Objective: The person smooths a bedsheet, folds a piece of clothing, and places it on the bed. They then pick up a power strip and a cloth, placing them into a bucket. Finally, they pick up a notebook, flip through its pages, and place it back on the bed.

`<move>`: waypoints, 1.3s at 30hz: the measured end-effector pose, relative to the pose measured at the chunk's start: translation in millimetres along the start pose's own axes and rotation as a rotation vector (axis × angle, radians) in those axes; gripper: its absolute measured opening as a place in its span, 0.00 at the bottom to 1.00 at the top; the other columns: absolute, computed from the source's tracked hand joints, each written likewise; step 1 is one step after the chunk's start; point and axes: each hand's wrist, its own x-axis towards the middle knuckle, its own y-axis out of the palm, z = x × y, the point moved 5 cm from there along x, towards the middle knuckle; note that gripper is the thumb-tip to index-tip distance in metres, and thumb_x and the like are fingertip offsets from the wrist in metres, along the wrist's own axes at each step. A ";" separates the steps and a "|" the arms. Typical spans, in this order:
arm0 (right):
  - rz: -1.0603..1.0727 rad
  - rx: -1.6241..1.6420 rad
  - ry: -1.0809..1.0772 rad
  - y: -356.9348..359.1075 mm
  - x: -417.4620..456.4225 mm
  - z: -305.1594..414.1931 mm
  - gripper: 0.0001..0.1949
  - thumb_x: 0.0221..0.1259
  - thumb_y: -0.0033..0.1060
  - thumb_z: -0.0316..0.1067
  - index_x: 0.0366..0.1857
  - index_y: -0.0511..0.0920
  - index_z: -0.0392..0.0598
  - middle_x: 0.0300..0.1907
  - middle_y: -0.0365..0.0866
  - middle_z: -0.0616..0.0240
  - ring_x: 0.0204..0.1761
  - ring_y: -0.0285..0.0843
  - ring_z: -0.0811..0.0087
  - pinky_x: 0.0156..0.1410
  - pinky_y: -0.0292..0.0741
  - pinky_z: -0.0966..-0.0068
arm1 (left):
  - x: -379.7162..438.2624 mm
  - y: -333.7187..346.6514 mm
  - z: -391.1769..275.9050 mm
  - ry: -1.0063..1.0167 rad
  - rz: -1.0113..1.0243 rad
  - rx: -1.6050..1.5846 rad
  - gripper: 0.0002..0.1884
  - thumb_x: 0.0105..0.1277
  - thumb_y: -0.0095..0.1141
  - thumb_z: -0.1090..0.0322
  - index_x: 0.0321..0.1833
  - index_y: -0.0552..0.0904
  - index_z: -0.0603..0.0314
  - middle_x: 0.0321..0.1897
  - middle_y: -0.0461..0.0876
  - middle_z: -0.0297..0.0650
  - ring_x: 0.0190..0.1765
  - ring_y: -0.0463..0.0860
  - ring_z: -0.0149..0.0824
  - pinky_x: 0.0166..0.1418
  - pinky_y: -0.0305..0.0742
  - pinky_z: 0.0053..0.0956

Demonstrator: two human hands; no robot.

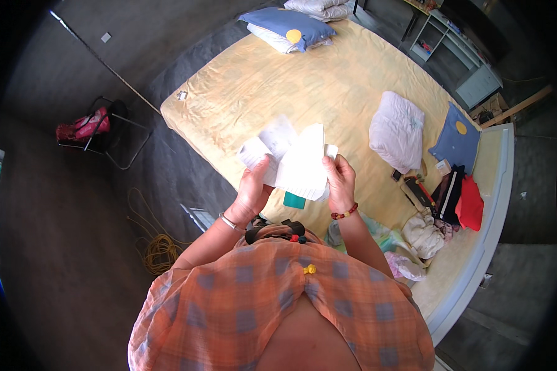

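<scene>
Several white paper pages, some with ruled lines, are held up over the bed in both hands. I cannot tell whether they are bound or loose. My left hand pinches their left side, the thumb pressing on a curled page. On the right edge, my right hand grips with the thumb on top. One page at the upper left is blurred. Below the pages, a flat green object shows, partly covered by them. Under all this spreads a yellow bedsheet.
A folded white quilt, a blue pillow, a red cloth and rumpled clothes lie toward the bed's headboard. Another blue pillow rests at the far edge. On the floor to the left are a coiled yellow cable and a metal-framed chair.
</scene>
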 end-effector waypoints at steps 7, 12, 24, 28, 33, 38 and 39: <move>-0.015 -0.050 0.091 1.0 -8.8 7.1 0.05 0.65 0.63 0.30 0.38 0.78 0.41 0.34 0.80 0.73 0.37 0.74 0.86 0.41 0.72 0.85 | 4.0 -4.7 -1.4 0.063 -0.036 0.055 0.15 0.72 0.50 0.69 0.59 0.74 0.61 0.53 0.80 0.38 0.54 0.81 0.35 0.59 0.77 0.33; -0.010 -0.013 0.086 -3.4 -1.1 2.0 0.02 0.65 0.60 0.27 0.37 0.78 0.41 0.36 0.81 0.73 0.38 0.75 0.86 0.42 0.72 0.85 | 3.0 -6.5 1.7 0.061 -0.030 0.153 0.14 0.71 0.49 0.73 0.58 0.75 0.62 0.51 0.81 0.39 0.51 0.82 0.36 0.57 0.78 0.34; -0.261 -0.319 -0.091 -47.0 25.8 1.0 0.18 0.68 0.50 0.27 0.61 0.73 0.42 0.29 0.77 0.74 0.30 0.70 0.84 0.39 0.69 0.83 | 44.7 -50.2 -15.9 0.007 -0.157 0.174 0.13 0.70 0.56 0.68 0.53 0.78 0.63 0.46 0.83 0.40 0.48 0.83 0.35 0.51 0.81 0.33; -0.217 -0.696 -0.025 -101.7 36.8 -46.5 0.19 0.67 0.51 0.27 0.62 0.73 0.46 0.25 0.71 0.74 0.25 0.62 0.83 0.32 0.65 0.80 | 58.1 -48.9 -20.2 0.002 -0.117 0.148 0.12 0.69 0.57 0.68 0.53 0.78 0.63 0.47 0.84 0.40 0.48 0.83 0.35 0.52 0.80 0.33; -0.385 -1.050 0.007 -171.9 37.6 -90.4 0.18 0.68 0.52 0.30 0.61 0.74 0.49 0.31 0.79 0.67 0.33 0.74 0.77 0.41 0.72 0.77 | 59.7 -37.5 -27.3 -0.013 -0.033 0.133 0.13 0.70 0.56 0.67 0.54 0.78 0.62 0.48 0.84 0.39 0.48 0.83 0.34 0.53 0.80 0.33; -0.305 -1.374 0.022 -172.7 51.3 -86.0 0.19 0.69 0.52 0.42 0.58 0.76 0.44 0.47 0.83 0.56 0.52 0.79 0.68 0.57 0.73 0.72 | 61.9 -27.3 -31.5 -0.052 0.061 0.191 0.12 0.70 0.55 0.68 0.54 0.80 0.60 0.48 0.84 0.38 0.49 0.83 0.33 0.56 0.78 0.33; -0.184 -1.019 0.067 -130.8 59.1 -75.8 0.19 0.70 0.52 0.43 0.56 0.77 0.42 0.48 0.83 0.56 0.53 0.78 0.68 0.58 0.72 0.73 | 59.7 -33.2 -34.6 -0.056 0.061 0.209 0.11 0.70 0.55 0.68 0.54 0.80 0.60 0.48 0.84 0.37 0.50 0.83 0.33 0.57 0.77 0.34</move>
